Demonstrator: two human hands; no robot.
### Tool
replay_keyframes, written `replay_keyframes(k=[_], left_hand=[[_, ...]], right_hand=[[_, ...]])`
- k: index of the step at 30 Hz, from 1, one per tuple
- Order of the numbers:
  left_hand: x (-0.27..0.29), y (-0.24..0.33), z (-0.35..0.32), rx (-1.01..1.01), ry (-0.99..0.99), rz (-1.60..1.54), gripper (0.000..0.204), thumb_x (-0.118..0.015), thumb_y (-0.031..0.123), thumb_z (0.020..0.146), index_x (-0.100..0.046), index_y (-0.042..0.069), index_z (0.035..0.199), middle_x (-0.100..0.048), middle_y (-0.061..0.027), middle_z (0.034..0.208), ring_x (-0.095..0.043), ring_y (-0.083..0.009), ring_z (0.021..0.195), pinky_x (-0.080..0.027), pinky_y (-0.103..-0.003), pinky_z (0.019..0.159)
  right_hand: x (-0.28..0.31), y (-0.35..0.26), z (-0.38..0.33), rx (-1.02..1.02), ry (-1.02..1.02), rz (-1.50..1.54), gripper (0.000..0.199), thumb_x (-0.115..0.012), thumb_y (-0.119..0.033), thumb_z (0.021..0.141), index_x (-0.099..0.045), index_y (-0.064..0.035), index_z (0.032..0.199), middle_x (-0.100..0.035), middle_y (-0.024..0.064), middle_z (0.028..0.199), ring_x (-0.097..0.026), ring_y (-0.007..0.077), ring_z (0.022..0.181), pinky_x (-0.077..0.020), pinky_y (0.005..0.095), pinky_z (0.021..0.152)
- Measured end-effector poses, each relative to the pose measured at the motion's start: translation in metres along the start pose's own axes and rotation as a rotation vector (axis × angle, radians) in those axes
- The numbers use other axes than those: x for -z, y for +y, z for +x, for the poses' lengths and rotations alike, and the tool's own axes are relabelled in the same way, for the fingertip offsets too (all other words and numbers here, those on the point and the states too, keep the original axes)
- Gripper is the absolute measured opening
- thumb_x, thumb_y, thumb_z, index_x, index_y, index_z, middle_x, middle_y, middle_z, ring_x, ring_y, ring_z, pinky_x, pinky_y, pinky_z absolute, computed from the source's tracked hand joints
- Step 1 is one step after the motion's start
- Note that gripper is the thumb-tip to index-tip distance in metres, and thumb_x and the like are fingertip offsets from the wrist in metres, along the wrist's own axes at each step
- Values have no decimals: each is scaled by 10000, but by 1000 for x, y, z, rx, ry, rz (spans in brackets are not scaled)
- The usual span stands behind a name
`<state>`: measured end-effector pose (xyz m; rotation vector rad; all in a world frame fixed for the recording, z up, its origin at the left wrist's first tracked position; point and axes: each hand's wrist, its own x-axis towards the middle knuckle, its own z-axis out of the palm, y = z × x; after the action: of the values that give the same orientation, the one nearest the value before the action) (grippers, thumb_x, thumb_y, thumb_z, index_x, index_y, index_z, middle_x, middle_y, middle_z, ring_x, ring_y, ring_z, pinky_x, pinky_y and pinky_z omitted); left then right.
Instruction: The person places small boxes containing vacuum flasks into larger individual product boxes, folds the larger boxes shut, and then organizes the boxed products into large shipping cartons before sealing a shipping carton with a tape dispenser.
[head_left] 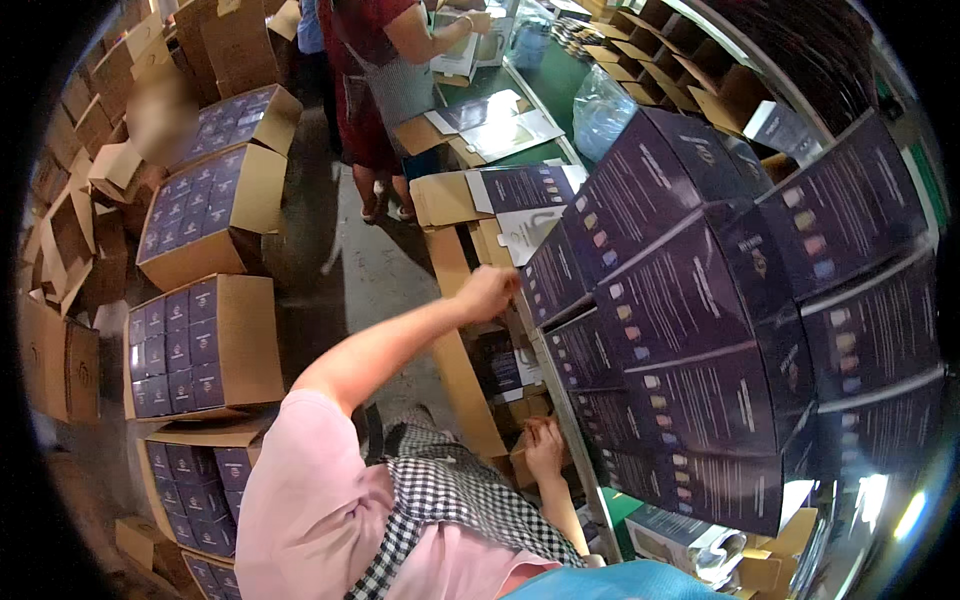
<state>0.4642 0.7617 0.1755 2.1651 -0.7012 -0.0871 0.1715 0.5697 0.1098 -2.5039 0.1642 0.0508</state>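
My left hand (490, 292) is closed, fingers curled in, beside the table edge next to a stack of dark purple printed boxes (680, 290). Whatever it pinches, if anything, is too small to make out. Nearer my body, my right hand (543, 447) has its fingers bent together over brown cardboard at the table's side; what they grip is hidden. Between both hands stands an open carton (465, 350) with long brown flaps. Part of a dark box (495, 360) shows inside it.
Open cartons (255, 340) packed with dark boxes line the floor on the left. Empty brown cartons (70, 240) pile behind them. A person in red (370, 90) stands at the far table end. A clear plastic bag (603, 112) and flat printed boxes (530, 190) lie on the green table.
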Motion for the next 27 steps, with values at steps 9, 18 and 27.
replay_keyframes(k=[9,18,27], left_hand=[[40,-124,256,64,-171,58,557,-746,271,772,-522,-50,1169,-658,-257,957,-646,-374,945,-515,-425,813],[-13,-255,627,189,-263,65,1122,-858,490,579,-309,-121,1344,-501,-301,1271,-512,-371,1196,-433,-405,1001],[-79,-219,732,160,-135,-304,560,-696,508,802,-659,82,1163,-678,-210,1047,-647,-348,983,-489,-384,871]], right_hand=[[-57,-61,213,258,60,182,185,-644,32,811,-659,-13,990,-627,141,974,-621,328,881,-512,398,729],[-131,-145,425,-187,298,380,293,-603,-99,907,-527,-34,1183,-573,142,1034,-580,297,915,-502,394,749],[1,-31,712,-717,1505,269,733,-696,-167,846,-255,41,1393,-365,252,1355,-376,391,1281,-327,454,1063]])
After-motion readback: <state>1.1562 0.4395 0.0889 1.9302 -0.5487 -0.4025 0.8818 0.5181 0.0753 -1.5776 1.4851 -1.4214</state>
